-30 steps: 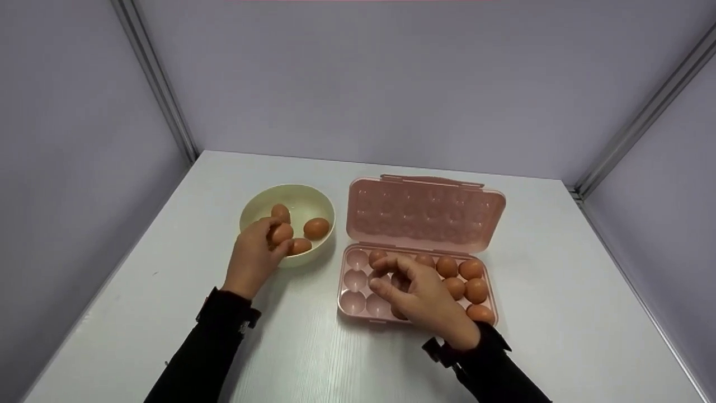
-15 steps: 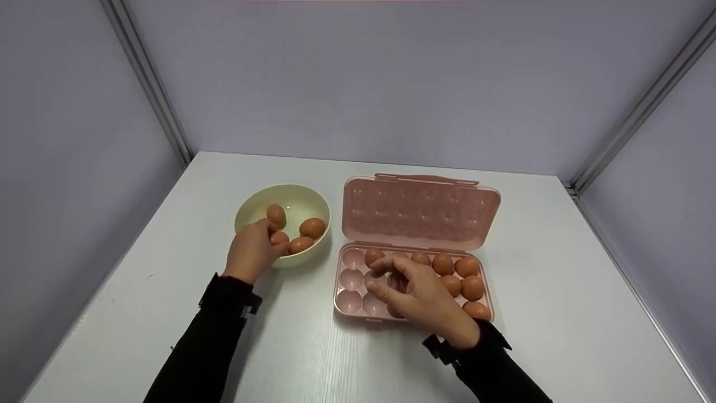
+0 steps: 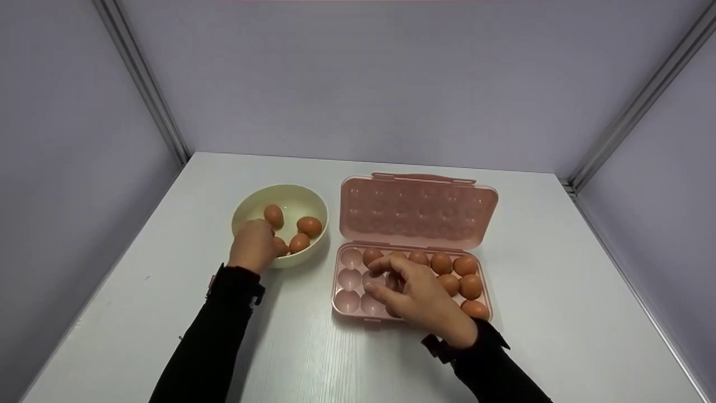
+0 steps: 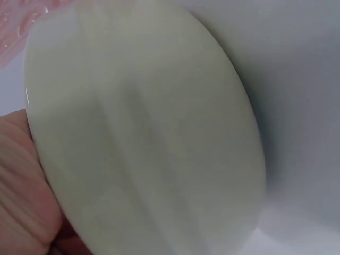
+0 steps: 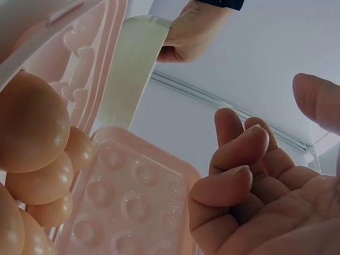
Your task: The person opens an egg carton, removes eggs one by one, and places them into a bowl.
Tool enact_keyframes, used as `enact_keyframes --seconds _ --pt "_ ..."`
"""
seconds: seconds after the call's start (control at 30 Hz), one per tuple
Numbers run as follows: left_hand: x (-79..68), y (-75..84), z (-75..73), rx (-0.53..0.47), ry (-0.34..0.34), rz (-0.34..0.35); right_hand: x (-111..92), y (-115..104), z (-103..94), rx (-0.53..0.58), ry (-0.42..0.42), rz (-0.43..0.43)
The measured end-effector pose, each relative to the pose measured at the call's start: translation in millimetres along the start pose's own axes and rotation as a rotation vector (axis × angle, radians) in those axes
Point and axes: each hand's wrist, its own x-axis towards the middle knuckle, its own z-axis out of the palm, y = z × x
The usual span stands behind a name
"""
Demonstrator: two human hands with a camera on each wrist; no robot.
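In the head view a pale yellow-green bowl [image 3: 288, 196] holds several brown eggs. My left hand [image 3: 253, 246] reaches over its near-left rim, palm down, fingertips hidden inside. A brown egg [image 3: 278, 246] lies right at its fingers; I cannot tell if they grip it. In the left wrist view the bowl's wall [image 4: 154, 133] covers the fingers. My right hand [image 3: 425, 294] hovers over a pink egg box [image 3: 348, 280], its fingers loosely curled around nothing, as the right wrist view also shows. Eggs [image 3: 470, 286] fill cups on the box's right; its left column has bare cups.
The egg box's pink lid [image 3: 417, 212] stands raised behind its base. Grey-white walls [image 3: 358, 84] enclose the white table [image 3: 302, 347] at the back and sides. Three other eggs, one an egg [image 3: 309, 226] at the right, lie in the bowl.
My left hand has gone lower into the bowl and turned further palm down; the egg at its fingers sits lower and is more covered. My right hand stays over the box.
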Motion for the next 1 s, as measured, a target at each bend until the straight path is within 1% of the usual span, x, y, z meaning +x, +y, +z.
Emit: enact_keyframes --seconds 0.07,0.17,0.33,0.4,0.5,0.53,0.6,0.63,0.7,0.77,0.83,0.93,1.0 --pt "-0.5 0.5 -0.3 -0.020 -0.006 -0.008 0 1 0.0 -0.005 0.000 -0.005" --pt "-2.4 0.6 -0.4 -0.021 0.003 0.006 0 1 0.8 -0.019 0.000 -0.023" --pt "-6.7 2.1 0.6 0.054 0.053 0.054 -2 0 2.7 -0.059 -0.001 -0.041" --pt "-8.6 2.8 2.6 0.090 0.093 0.075 -3 0 3.1 -0.078 -0.003 -0.037" --pt "-12.5 4.0 8.1 0.148 0.205 0.133 -4 1 3.5 -0.094 -0.010 -0.030" --pt "-14.6 5.2 10.5 0.164 0.249 0.161 -4 1 3.4 -0.097 -0.014 -0.026" --pt "-20.2 8.9 16.3 0.157 0.346 0.229 -5 1 3.0 -0.103 -0.019 -0.023" --pt "-23.6 11.4 19.8 0.147 0.402 0.279 -5 2 2.9 -0.105 -0.020 -0.025" --pt "-31.8 19.8 27.3 0.107 0.493 0.388 -6 2 2.3 -0.109 -0.018 -0.023" --pt "-41.4 30.3 35.7 0.048 0.562 0.508 -6 2 1.9 -0.113 -0.016 -0.022" --pt "-51.8 41.1 45.2 -0.017 0.599 0.619 -7 3 1.8 -0.113 -0.011 -0.024" --pt "-67.2 55.4 58.6 -0.075 0.594 0.739 -7 4 0.4 -0.118 -0.003 -0.034" --pt "-75.4 61.1 65.2 -0.087 0.576 0.795 -6 5 -0.5 -0.122 0.002 -0.048"
